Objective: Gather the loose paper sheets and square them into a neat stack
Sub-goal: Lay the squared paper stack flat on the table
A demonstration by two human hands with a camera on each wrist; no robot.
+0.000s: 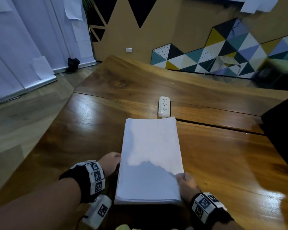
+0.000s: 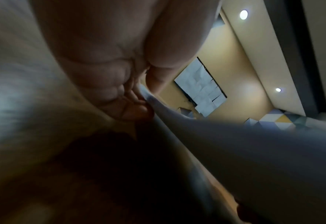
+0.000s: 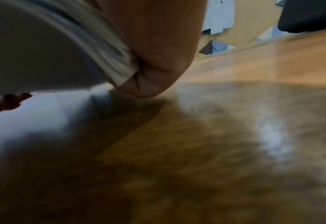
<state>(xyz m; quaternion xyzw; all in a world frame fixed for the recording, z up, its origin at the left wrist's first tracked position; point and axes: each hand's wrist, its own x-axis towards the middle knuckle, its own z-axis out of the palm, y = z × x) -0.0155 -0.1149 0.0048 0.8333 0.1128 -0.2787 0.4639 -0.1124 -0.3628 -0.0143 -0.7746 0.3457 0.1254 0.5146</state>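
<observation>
A thick stack of white paper sheets (image 1: 150, 156) lies lengthwise on the wooden table (image 1: 73, 130), its edges nearly flush. My left hand (image 1: 111, 162) grips the stack's left long edge near the front; the left wrist view shows its fingers (image 2: 135, 109) curled under the paper (image 2: 254, 151) and the thumb on top. My right hand (image 1: 186, 183) grips the right long edge near the front corner. In the right wrist view the layered sheet edges (image 3: 118, 60) press into the palm (image 3: 158, 53), lifted slightly off the table (image 3: 235, 106).
A white power strip (image 1: 164, 107) lies just beyond the stack's far edge, touching or nearly so. A black object (image 1: 283, 135) sits at the table's right side. The table's left edge drops to the floor (image 1: 23, 122).
</observation>
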